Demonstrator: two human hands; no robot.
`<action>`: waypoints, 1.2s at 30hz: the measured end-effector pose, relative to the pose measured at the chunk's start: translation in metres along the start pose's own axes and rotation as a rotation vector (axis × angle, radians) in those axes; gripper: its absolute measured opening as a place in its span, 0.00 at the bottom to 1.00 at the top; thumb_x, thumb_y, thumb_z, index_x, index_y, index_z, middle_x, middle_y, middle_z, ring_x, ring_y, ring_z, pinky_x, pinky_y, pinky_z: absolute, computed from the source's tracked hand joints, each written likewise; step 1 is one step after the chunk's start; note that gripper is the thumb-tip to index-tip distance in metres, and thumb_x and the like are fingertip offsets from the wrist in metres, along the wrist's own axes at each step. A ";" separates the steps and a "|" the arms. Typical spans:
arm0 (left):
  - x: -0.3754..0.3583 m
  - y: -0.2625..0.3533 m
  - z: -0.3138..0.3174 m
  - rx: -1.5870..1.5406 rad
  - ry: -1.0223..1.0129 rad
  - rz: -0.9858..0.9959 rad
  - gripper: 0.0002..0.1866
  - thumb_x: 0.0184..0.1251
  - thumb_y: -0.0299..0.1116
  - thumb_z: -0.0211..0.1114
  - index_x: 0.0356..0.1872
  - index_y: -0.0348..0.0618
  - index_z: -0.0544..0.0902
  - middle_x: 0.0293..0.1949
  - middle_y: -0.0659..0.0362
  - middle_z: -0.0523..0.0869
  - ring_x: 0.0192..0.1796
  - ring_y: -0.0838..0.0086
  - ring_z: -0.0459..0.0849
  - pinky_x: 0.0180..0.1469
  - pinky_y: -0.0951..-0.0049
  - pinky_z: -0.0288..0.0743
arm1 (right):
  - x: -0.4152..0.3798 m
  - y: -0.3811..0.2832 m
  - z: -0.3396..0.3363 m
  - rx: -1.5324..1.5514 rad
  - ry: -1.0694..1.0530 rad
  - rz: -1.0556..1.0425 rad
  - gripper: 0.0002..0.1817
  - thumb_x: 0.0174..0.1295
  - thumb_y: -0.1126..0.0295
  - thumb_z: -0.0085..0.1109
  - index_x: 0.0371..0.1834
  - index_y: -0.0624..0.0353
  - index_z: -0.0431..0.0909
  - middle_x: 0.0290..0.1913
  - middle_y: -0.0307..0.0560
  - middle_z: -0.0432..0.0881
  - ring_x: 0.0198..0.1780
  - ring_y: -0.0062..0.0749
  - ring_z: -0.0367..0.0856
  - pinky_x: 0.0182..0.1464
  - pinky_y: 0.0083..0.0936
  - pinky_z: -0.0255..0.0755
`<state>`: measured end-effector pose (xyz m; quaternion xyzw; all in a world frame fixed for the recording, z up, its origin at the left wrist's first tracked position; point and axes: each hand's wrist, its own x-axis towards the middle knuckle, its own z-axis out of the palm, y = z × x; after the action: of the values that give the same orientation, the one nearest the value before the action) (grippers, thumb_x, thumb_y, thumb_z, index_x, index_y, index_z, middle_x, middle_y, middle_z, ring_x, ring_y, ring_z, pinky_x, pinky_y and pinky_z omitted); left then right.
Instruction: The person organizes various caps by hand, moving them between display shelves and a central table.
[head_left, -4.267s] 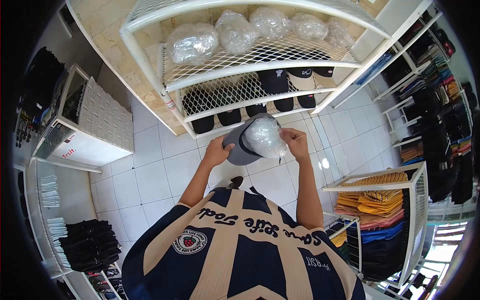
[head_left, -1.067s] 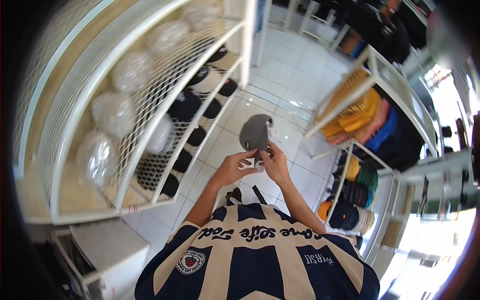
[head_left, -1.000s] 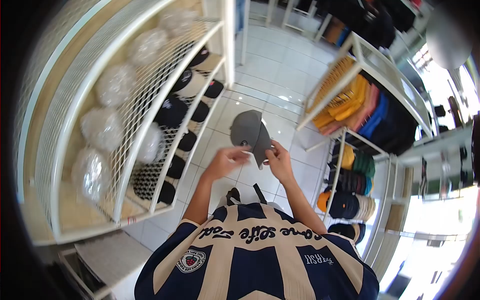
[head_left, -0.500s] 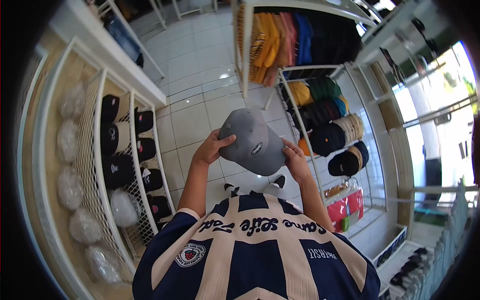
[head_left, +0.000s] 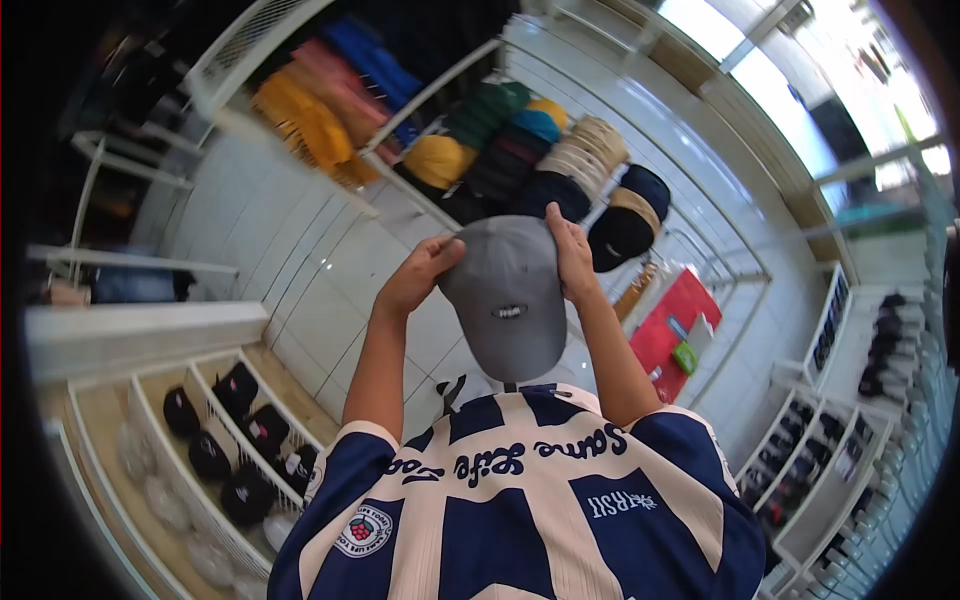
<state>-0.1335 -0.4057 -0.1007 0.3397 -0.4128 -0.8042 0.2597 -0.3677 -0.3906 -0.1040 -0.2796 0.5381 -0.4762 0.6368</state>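
Note:
A grey baseball cap (head_left: pixel 505 265) with a small oval patch on its front is held out before my chest, its brim pointing back toward me. My left hand (head_left: pixel 425 270) grips the cap's left side, thumb resting on the crown. On the opposite side my right hand (head_left: pixel 572 250) holds the edge, thumb pointing up along the cap. The fingers under the cap are hidden. Just beyond the cap, rows of stacked caps (head_left: pixel 510 155) in yellow, green, dark and beige sit on a white-framed rack.
A white rack (head_left: pixel 140 420) with black caps and clear-wrapped ones stands at lower left. Yellow, pink and blue garments (head_left: pixel 335 100) hang at upper left. To the right are a red package (head_left: pixel 675 325) and shelves of dark items (head_left: pixel 815 450). White floor tiles (head_left: pixel 330 290) lie below.
My view has swung to the right, bringing the rack of stacked caps in front of me. The grey cap has turned so its brim faces me, and my right hand has shifted from brim to crown side.

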 end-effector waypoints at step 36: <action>0.365 -0.256 0.115 0.961 -0.121 -0.003 0.41 0.66 0.36 0.63 0.76 0.51 0.49 0.72 0.28 0.45 0.73 0.44 0.55 0.68 0.61 0.63 | 0.142 0.343 -0.289 0.826 0.947 0.512 0.22 0.65 0.67 0.60 0.58 0.66 0.70 0.54 0.52 0.76 0.50 0.36 0.79 0.46 0.27 0.82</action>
<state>-0.4873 -0.4704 -0.3878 0.3745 -0.7515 -0.5411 0.0476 -0.5424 -0.3407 -0.5379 0.3617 0.5820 -0.5480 0.4797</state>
